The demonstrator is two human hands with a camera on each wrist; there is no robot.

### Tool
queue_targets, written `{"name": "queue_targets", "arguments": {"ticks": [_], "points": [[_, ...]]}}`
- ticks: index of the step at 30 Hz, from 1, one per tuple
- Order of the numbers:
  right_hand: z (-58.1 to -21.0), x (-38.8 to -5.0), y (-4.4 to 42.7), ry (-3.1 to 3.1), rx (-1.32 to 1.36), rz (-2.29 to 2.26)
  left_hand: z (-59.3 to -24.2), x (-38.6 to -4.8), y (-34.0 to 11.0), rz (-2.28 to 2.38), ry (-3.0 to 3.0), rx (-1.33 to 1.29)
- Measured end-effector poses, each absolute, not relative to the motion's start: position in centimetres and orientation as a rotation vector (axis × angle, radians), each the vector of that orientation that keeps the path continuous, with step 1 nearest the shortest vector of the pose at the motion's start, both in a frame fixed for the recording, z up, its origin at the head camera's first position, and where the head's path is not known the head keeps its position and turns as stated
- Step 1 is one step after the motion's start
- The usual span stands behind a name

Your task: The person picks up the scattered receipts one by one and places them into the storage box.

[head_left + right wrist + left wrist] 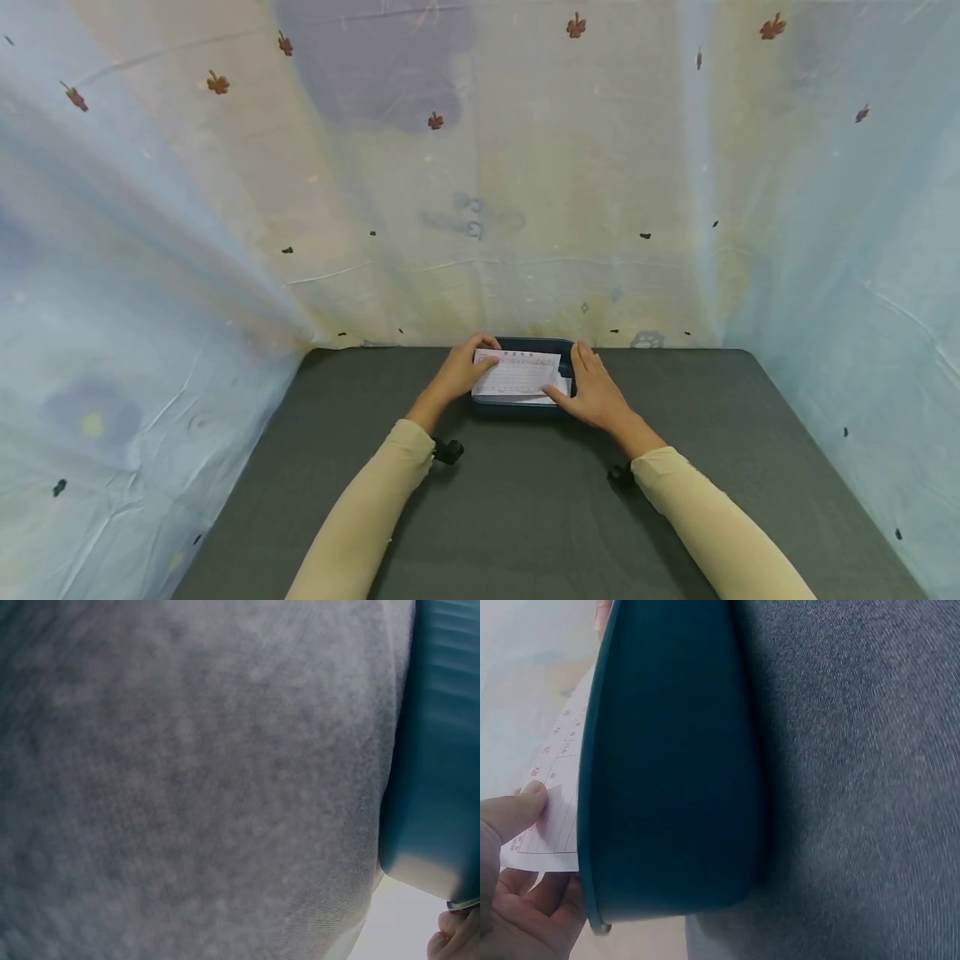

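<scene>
A white printed form (517, 373) with ruled lines and a reddish heading lies tilted over a dark blue plastic bin (536, 342). My left hand (459, 372) pinches the form's left edge, thumb on top and fingers beneath, as the left wrist view also shows with the form (559, 780). At the bin's right side is my right hand (596, 396), its fingers extended along the rim and its thumb reaching over the form's lower right corner. More white paper (564, 387) shows inside the bin under the form. The rest of the bin's contents is hidden.
The bin stands at the far edge of a dark grey cloth-covered table (525, 508). Behind it and at both sides hangs a pale patterned curtain (525, 208). Black wrist cameras (449, 452) sit under both wrists.
</scene>
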State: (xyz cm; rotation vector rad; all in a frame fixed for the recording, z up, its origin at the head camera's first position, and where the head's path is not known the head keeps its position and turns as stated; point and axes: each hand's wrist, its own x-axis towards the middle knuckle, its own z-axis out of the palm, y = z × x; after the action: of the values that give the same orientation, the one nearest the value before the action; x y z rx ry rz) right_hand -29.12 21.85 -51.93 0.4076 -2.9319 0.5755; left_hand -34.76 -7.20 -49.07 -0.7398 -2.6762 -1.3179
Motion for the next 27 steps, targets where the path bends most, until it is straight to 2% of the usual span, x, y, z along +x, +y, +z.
{"name": "queue_targets", "arguments": {"ticks": [27], "points": [[-51.7, -28.9, 21.8, -2.922, 0.412, 0.577, -50.4, -34.3, -7.7, -1.142, -2.681, -0.832]]}}
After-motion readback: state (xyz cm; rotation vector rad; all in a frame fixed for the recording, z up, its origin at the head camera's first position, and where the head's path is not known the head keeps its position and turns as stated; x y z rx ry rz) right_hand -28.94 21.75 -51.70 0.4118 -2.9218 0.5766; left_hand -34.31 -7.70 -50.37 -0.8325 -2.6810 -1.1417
